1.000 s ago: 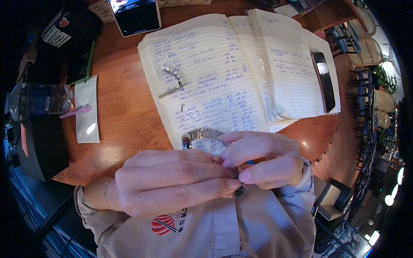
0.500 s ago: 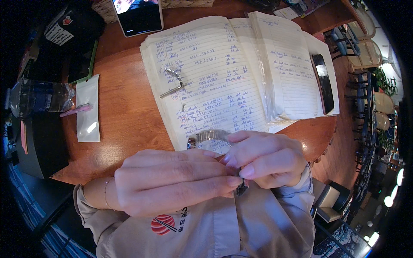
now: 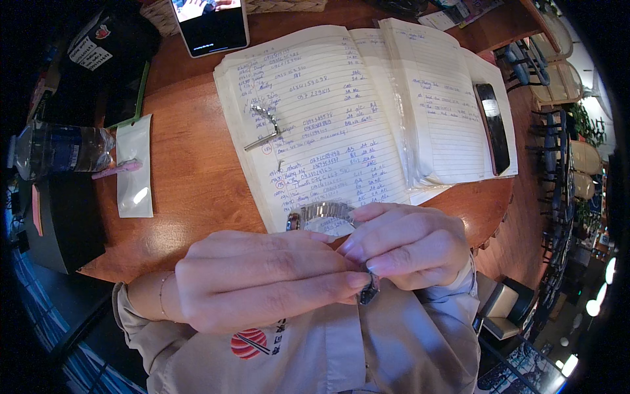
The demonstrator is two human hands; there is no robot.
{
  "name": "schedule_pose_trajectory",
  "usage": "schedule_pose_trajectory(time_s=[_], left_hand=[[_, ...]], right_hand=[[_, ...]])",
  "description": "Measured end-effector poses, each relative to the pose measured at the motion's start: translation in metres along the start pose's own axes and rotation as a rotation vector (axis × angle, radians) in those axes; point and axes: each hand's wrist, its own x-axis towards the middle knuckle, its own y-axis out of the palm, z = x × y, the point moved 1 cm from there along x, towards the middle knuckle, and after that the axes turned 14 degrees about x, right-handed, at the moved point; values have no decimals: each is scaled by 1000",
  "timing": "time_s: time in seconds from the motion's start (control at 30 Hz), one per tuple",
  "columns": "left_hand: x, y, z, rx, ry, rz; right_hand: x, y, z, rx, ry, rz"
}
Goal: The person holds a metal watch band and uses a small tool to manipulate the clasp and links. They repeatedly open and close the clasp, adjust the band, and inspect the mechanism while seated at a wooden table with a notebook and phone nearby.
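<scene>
My left hand (image 3: 262, 279) and my right hand (image 3: 410, 246) meet close to my chest, both pinching a silver metal watch bracelet (image 3: 323, 213). Its linked band arcs above my fingers and a dark end piece (image 3: 369, 292) pokes out below my fingertips. Most of the watch is hidden behind my fingers. On the open lined notebook (image 3: 328, 118) lie a short strip of loose bracelet links (image 3: 266, 117) and a thin metal pin tool (image 3: 260, 140).
A wooden table (image 3: 190, 177) carries a small clear bag (image 3: 134, 167), a pink pen (image 3: 117, 169), a plastic water bottle (image 3: 59, 148), a black box (image 3: 62, 223), a propped phone (image 3: 211, 25) and a dark phone (image 3: 493, 128) on the notebook. Chairs stand at the right.
Both hands stay closed together on the bracelet, shifting only slightly. The fingers have adjusted their pinch a little. Nothing on the table has moved.
</scene>
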Motion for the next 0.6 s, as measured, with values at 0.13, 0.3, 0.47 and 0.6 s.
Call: schedule_pose_trajectory(time_s=[0.13,0.3,0.47,0.6], left_hand=[[1,0,-1,14,-10,-4],[1,1,0,70,-17,-14],[-1,4,-2,117,-39,-30],[-3,3,-4,121,-63,-12]], right_hand=[[2,3,2,-20,-8,-44],[4,4,3,-56,-6,-56],[4,5,4,-132,-54,-52],[4,3,4,-255,-122,0]])
